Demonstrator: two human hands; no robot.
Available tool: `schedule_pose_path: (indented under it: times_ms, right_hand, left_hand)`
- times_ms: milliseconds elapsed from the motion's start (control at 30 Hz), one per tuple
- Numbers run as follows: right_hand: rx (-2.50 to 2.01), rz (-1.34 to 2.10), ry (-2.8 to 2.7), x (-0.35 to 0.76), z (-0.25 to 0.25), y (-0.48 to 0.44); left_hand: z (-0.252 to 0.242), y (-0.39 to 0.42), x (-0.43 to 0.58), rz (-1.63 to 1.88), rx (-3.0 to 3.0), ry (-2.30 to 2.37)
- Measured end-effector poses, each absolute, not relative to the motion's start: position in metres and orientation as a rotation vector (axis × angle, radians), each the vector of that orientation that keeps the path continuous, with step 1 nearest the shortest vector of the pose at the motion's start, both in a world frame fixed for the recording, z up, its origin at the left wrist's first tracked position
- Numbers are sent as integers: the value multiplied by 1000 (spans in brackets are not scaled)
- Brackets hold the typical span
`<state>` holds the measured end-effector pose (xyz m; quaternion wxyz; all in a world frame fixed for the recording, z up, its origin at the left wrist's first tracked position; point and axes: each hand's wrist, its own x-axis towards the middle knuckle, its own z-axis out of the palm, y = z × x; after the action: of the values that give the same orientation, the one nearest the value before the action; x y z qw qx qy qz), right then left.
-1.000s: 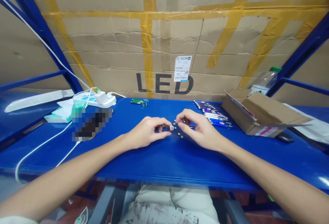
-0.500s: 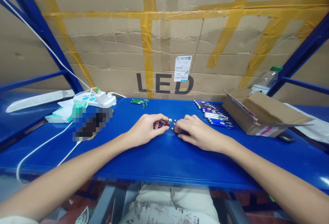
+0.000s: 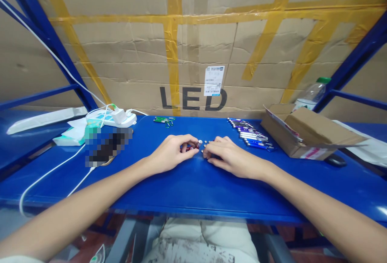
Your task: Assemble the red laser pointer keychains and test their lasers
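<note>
My left hand (image 3: 173, 153) is closed round a small red metal tube (image 3: 188, 149), which looks like a keychain flashlight; its silver end points right. Between the two hands, several small round silver pieces that look like button cells (image 3: 205, 145) lie on the blue table (image 3: 193, 190). My right hand (image 3: 225, 154) rests just right of them, fingers bent and drawn together, fingertips down by the silver pieces. Whatever those fingertips grip, if anything, is hidden from view.
Several slim tubes (image 3: 252, 135) in blue, silver, purple and black lie in a row at right. Green ones with clips (image 3: 164, 121) lie at the back. An open carton (image 3: 298, 148) stands right; a power strip (image 3: 125, 121), white cable and pixelated dark object (image 3: 109, 148) lie left.
My right hand has shifted slightly left, its fingertips nearer the small silver pieces. My left hand keeps its hold on the red tube with hardly any movement.
</note>
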<state>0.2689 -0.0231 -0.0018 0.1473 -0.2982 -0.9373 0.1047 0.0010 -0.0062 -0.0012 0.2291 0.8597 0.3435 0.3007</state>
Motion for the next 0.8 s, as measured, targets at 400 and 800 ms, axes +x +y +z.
schedule_pose_path:
  times_ms: [400,800]
  right_hand:
    - [-892,466,-2676,268,-3,-24]
    - [-874,585,-2643,266,1,-22]
  left_hand:
    - [-2,-5,2,837,2374,935]
    - [-3,-5,1,835,2370,938]
